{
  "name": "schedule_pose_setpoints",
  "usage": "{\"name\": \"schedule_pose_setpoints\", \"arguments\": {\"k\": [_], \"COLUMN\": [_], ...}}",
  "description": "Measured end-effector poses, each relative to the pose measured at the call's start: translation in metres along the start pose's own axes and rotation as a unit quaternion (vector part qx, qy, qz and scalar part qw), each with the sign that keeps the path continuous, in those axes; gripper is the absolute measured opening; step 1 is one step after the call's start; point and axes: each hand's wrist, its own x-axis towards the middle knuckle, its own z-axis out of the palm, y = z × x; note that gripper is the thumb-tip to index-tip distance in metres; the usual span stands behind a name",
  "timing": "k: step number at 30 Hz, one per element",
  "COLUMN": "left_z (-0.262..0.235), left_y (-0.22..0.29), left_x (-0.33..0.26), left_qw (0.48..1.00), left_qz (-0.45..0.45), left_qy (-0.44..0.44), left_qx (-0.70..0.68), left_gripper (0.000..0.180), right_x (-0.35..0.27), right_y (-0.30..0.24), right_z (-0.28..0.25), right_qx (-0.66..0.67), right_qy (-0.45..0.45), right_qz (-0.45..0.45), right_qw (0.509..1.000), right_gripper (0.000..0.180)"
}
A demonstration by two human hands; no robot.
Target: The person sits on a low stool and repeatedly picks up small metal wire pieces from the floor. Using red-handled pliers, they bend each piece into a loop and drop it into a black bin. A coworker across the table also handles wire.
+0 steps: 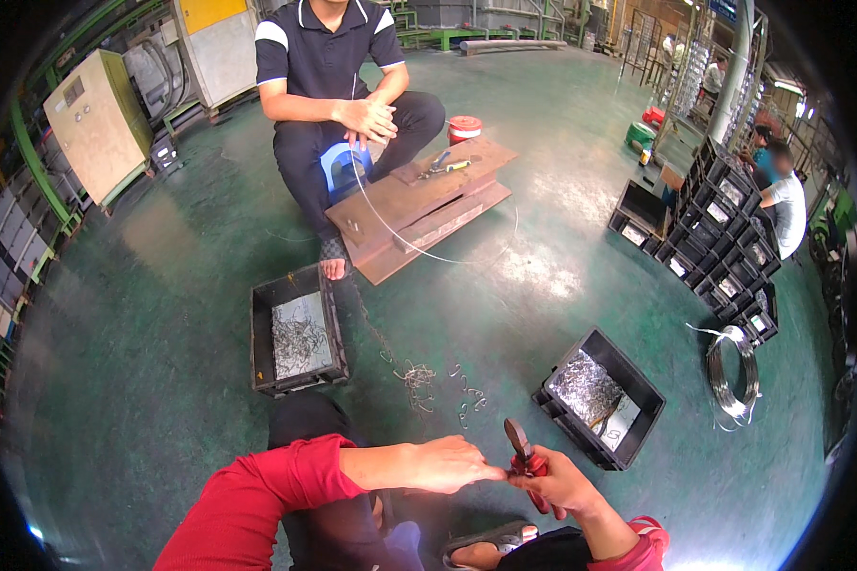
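Item: red-handled pliers (522, 455), gripped in my right hand (560, 481), near the black crate (638, 404) of wire pieces; my left hand (452, 463) pinches something too small to tell at the jaws; risk: fingertips nipped if the jaws close crooked.

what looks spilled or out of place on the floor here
A scatter of small bent wire pieces lies loose on the green floor, between the two black crates that hold the same kind of pieces. Near them, the right hand grips red-handled pliers; the left hand meets it.
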Motion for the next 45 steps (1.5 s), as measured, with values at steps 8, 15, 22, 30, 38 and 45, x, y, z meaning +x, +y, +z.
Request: {"name": "schedule_pose_setpoints", "arguments": {"k": [8, 15, 22, 30, 38, 45], "left_z": [0.0, 0.002, 0.003, 0.007, 0.005, 0.01], "left_y": [0.0, -0.001, -0.001, -0.004, -0.005, -0.006], "left_x": [0.0, 0.001, 0.002, 0.002, 0.001, 0.003], "left_qw": [1.0, 1.0, 1.0, 1.0, 1.0, 1.0], "left_qz": [-0.004, 0.01, 0.009, 0.013, 0.016, 0.019], "left_qy": [-0.003, 0.01, 0.008, 0.015, 0.003, 0.01], "left_qx": [-0.002, -0.002, -0.005, 0.007, -0.008, 0.005], "left_gripper": [0.048, 0.049, 0.051, 0.054, 0.059, 0.06], "right_x": [0.0, -0.001, -0.002, 0.0, -0.001, 0.004], "right_y": [0.001, -0.001, -0.002, -0.001, -0.001, 0.007], "right_z": [0.001, -0.002, -0.002, -0.001, -0.004, -0.003], "right_qx": [0.006, -0.007, -0.014, -0.037, -0.026, -0.029], "right_qy": [0.002, -0.004, 0.001, 0.006, -0.006, 0.001], "right_qz": [-0.02, 0.008, 0.013, -0.014, 0.029, -0.029], "right_qw": [1.0, 1.0, 1.0, 0.999, 0.999, 0.999], "right_gripper": [0.031, 0.031, 0.034, 0.036, 0.03, 0.032]}}
